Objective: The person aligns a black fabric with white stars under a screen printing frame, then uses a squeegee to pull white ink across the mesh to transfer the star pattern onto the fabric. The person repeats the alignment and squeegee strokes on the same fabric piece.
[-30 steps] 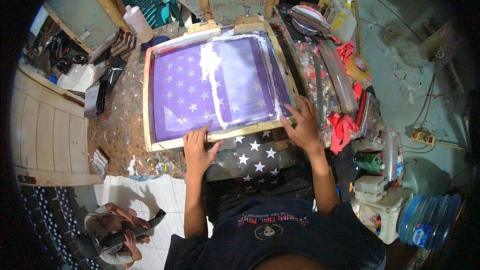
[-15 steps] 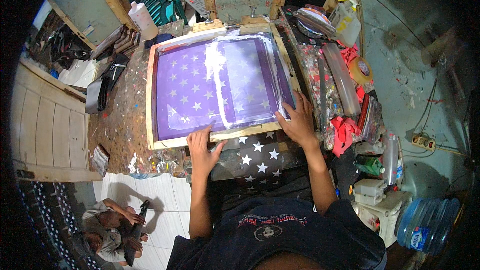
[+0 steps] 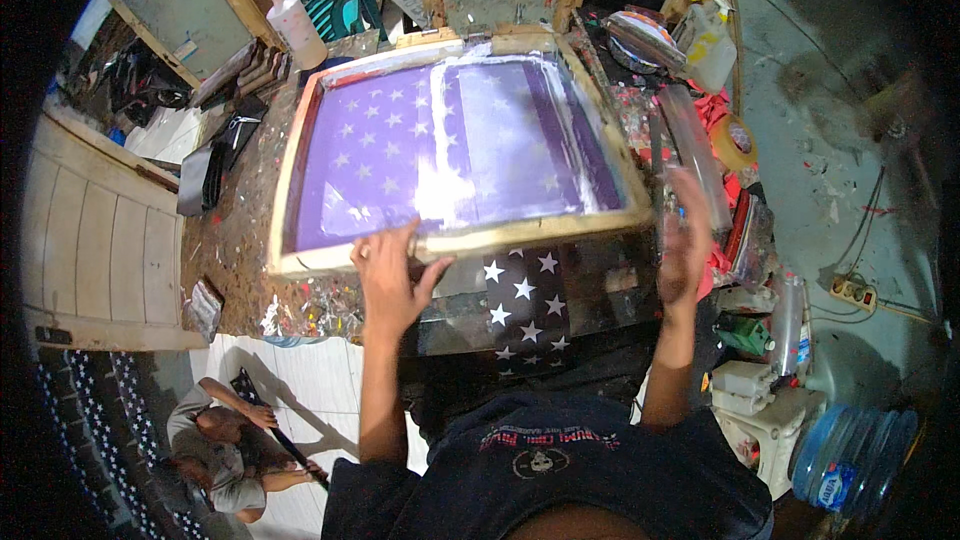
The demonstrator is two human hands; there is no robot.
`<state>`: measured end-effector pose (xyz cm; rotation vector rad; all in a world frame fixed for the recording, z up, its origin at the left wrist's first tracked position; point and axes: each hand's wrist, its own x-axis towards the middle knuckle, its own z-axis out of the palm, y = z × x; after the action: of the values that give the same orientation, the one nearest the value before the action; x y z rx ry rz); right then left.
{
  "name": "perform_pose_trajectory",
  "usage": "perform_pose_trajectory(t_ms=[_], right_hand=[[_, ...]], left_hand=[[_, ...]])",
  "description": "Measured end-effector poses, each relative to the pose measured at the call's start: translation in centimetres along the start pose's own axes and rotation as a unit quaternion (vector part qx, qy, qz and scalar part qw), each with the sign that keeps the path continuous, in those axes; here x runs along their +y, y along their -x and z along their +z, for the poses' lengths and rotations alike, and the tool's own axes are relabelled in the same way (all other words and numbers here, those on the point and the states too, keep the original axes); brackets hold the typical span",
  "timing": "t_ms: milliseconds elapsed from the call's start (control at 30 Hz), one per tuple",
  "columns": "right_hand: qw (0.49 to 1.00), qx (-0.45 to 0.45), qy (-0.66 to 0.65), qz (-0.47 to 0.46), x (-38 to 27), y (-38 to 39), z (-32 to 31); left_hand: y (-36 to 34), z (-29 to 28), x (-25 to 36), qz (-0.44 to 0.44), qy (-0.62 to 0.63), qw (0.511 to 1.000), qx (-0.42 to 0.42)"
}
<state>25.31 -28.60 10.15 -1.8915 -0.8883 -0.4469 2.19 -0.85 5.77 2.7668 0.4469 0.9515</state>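
Observation:
A wooden screen printing frame (image 3: 310, 262) with purple mesh, a star pattern and smeared white ink is raised at its near edge, its far edge by the hinge clamps. My left hand (image 3: 388, 280) grips the near rim, fingers over the wood and thumb to the right. My right hand (image 3: 685, 240) is off the frame, to the right of its near corner, and motion blurs its fingers. Below the near rim, a black strip with white stars (image 3: 525, 305) lies on the printing board and hangs over its front edge.
A plastic bottle (image 3: 297, 32) stands at the back left. On the right lie a clear roll (image 3: 690, 145), a tape roll (image 3: 735, 143) and pink rags. A blue water jug (image 3: 855, 460) is at lower right. Another person (image 3: 225, 430) sits on the floor at lower left, holding a dark strip.
The frame's near edge has risen off the board, with my left hand on it. My right hand has let go of the frame's right corner and moved right. More of the starred strip shows.

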Motion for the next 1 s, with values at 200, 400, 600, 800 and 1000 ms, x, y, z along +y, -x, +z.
perform_pose_trajectory(t_ms=[200, 400, 600, 800, 1000], right_hand=[[0.971, 0.202, -0.125, -0.008, -0.4, -0.4, -2.1], [0.979, 0.067, -0.163, 0.107, 3.4, 0.9, 4.1], [0.969, -0.048, -0.153, 0.19, 7.0, 1.0, 8.6], [0.986, -0.086, -0.059, 0.131, 10.1, -2.7, 12.6], [0.988, -0.081, -0.075, 0.105, 13.5, -4.3, 18.5]], left_hand=[[-12.4, -7.1, 0.1, 0.124, -0.08, 0.986, 0.078], [-23.7, -10.5, -2.4, 0.258, -0.071, 0.925, 0.27], [-31.2, -8.5, -0.5, 0.219, -0.025, 0.897, 0.383], [-39.1, -6.8, -2.0, 0.187, -0.098, 0.902, 0.376], [-47.4, -6.7, -6.7, 0.162, -0.205, 0.907, 0.331]])
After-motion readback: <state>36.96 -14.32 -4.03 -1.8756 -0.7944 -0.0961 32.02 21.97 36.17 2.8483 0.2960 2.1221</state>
